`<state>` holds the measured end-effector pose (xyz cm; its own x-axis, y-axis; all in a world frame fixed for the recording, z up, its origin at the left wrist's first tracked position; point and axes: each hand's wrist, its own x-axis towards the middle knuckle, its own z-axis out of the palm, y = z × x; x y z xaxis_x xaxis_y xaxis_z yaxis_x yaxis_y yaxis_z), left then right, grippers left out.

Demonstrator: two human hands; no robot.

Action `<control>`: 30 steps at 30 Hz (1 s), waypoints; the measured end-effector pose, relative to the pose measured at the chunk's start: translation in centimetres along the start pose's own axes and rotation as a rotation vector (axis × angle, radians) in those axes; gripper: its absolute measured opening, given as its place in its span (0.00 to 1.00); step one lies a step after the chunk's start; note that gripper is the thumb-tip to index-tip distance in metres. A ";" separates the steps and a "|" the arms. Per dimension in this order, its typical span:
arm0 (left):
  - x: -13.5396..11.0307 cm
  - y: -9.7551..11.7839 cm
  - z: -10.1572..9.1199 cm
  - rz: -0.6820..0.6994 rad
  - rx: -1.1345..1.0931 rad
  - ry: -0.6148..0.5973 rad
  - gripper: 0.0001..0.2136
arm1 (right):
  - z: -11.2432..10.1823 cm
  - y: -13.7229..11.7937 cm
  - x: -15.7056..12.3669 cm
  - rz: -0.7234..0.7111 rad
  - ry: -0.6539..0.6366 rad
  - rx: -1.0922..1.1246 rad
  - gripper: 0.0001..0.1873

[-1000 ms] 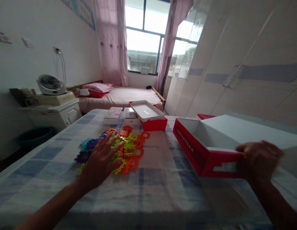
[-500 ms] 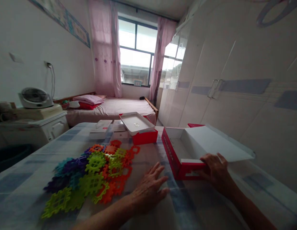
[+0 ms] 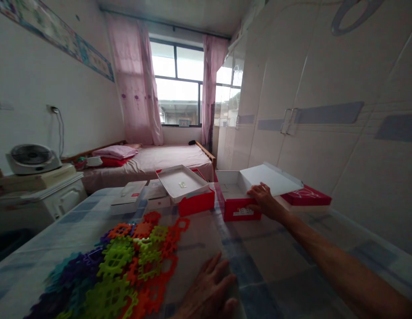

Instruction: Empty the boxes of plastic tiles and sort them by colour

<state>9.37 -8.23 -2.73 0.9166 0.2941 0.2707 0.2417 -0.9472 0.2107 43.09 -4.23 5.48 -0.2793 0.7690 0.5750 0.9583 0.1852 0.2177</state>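
Observation:
My right hand grips the front right corner of a red box, fingers over its rim and thumb at its outer face. The box has a white inside, and its white-lined lid lies folded open to the right. My left hand rests on the table with its fingers stretched out, palm down and holding nothing. To its left spreads a pile of plastic gear-shaped pieces in orange, lime green, purple and teal, partly cut off by the bottom edge.
Behind the pile stand two white boxes and a smaller red box with a white tray-like lid tilted on it. A flat crimson box lies at the right. Beyond are a bed and a wardrobe.
My right hand has moved the open red box away from me, toward the back of the table. The flat crimson box now shows more fully. The camera view has shifted.

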 end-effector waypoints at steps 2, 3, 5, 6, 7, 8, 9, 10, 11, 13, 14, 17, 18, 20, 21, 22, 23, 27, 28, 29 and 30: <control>0.0 -0.5 0.6 0.033 0.018 0.020 0.20 | 0.1 -0.2 0.7 -0.032 -0.003 -0.025 0.15; 0.0 -0.7 0.9 0.050 0.023 0.035 0.20 | 0.1 -0.5 0.7 -0.032 0.003 -0.045 0.16; -0.1 -1.0 1.2 0.074 0.023 0.077 0.20 | -0.1 -1.3 0.5 0.019 0.031 -0.092 0.18; -0.1 -1.0 1.2 0.080 0.024 0.092 0.20 | -0.1 -1.8 0.2 0.072 0.049 -0.116 0.20; -0.2 -1.0 1.2 0.082 0.027 0.099 0.20 | -0.2 -2.3 -0.2 0.139 0.066 -0.138 0.22; -0.2 -1.0 1.1 0.079 0.032 0.097 0.20 | -0.1 -2.8 -0.5 0.208 0.078 -0.159 0.23; -0.2 -0.9 1.0 0.074 0.036 0.085 0.20 | 0.0 -3.2 -0.8 0.275 0.086 -0.176 0.23; -0.2 -0.9 0.9 0.068 0.037 0.073 0.20 | 0.1 -3.5 -1.0 0.333 0.088 -0.186 0.22; -0.2 -0.8 0.8 0.064 0.033 0.064 0.20 | 0.4 -3.7 -1.1 0.376 0.083 -0.187 0.20; -0.2 -0.8 0.8 0.059 0.014 0.061 0.20 | 1.0 -3.6 -1.0 0.416 0.073 -0.157 0.16; -0.2 -0.8 0.8 0.059 0.005 0.064 0.20 | 1.4 -3.4 -0.8 0.413 0.070 -0.131 0.15; -0.4 -1.0 1.0 0.054 -0.006 0.074 0.19 | 2.5 -2.2 0.0 0.362 0.076 -0.043 0.16; -0.5 -1.1 1.2 0.057 -0.002 0.080 0.19 | 2.7 -1.8 0.2 0.350 0.075 -0.021 0.16; -0.6 -1.4 1.5 0.071 0.009 0.106 0.19 | 3.0 -1.3 0.7 0.350 0.052 0.013 0.17; -0.7 -1.6 1.7 0.082 0.016 0.119 0.20 | 3.0 -1.1 0.8 0.356 0.033 0.028 0.18; -0.7 -1.7 1.9 0.094 0.025 0.131 0.20 | 3.0 -1.1 1.0 0.359 0.012 0.041 0.18; -0.7 -1.9 2.0 0.102 0.037 0.140 0.20 | 2.9 -1.1 1.1 0.355 -0.005 0.054 0.20; -0.8 -2.3 2.2 0.126 0.086 0.146 0.20 | 2.1 -0.8 0.2 0.355 0.074 0.056 0.23; -0.8 -2.4 2.2 0.133 0.092 0.149 0.20 | 1.9 -0.4 -0.4 0.397 0.121 0.033 0.22; -0.9 -2.4 2.2 0.139 0.098 0.153 0.20 | 1.7 0.2 -1.3 0.460 0.164 -0.003 0.20; -0.9 -2.4 2.1 0.143 0.107 0.160 0.20 | 1.5 0.9 -2.3 0.531 0.194 -0.052 0.18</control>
<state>8.67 -6.50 -5.44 0.8840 0.1648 0.4374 0.1534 -0.9863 0.0615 44.67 -4.87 3.17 0.2295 0.6206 0.7498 0.9673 -0.2309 -0.1050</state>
